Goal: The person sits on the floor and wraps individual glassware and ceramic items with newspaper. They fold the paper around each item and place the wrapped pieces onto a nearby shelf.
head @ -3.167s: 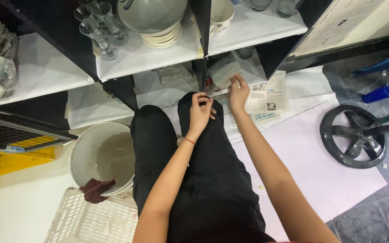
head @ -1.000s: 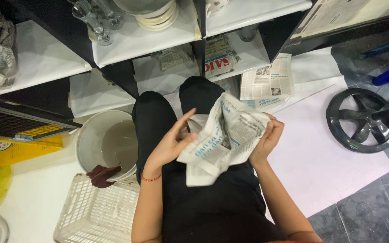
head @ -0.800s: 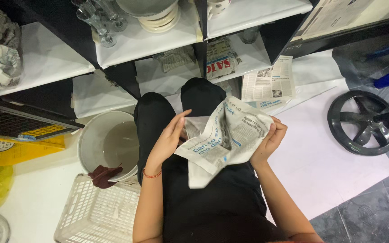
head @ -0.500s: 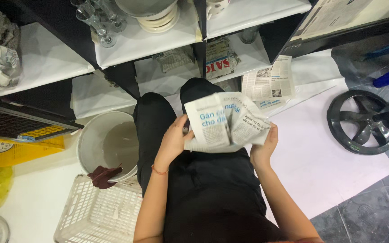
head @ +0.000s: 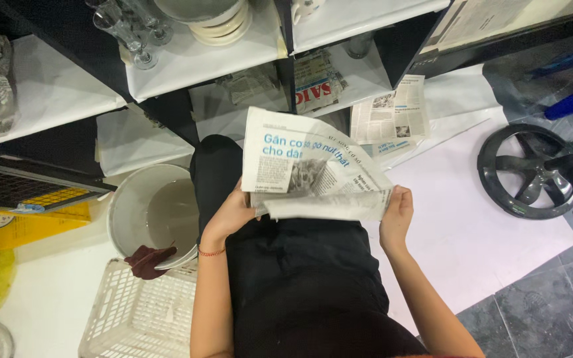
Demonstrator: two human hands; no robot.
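I sit with black-trousered legs pointing at a black shelf unit. Both hands hold a crumpled newspaper sheet (head: 306, 169) spread over my knees. My left hand (head: 233, 213), with a red thread bracelet at the wrist, grips its lower left edge. My right hand (head: 397, 211) grips the lower right corner. The sheet stands partly unfolded, its top edge raised toward the shelves. It hides my fingers and my knees.
A white bucket (head: 122, 215) of water with a dark red rag (head: 146, 260) on its rim stands left of my legs. A white plastic basket (head: 124, 318) lies in front of it. More newspaper (head: 392, 116) lies by the shelf (head: 187, 63) holding glasses and stacked bowls. A black wheel-shaped base (head: 528, 171) sits to the right.
My hands brought a folded sheet from the shelf to my lap and opened it. In the last half second the sheet spread wider and its top rose.
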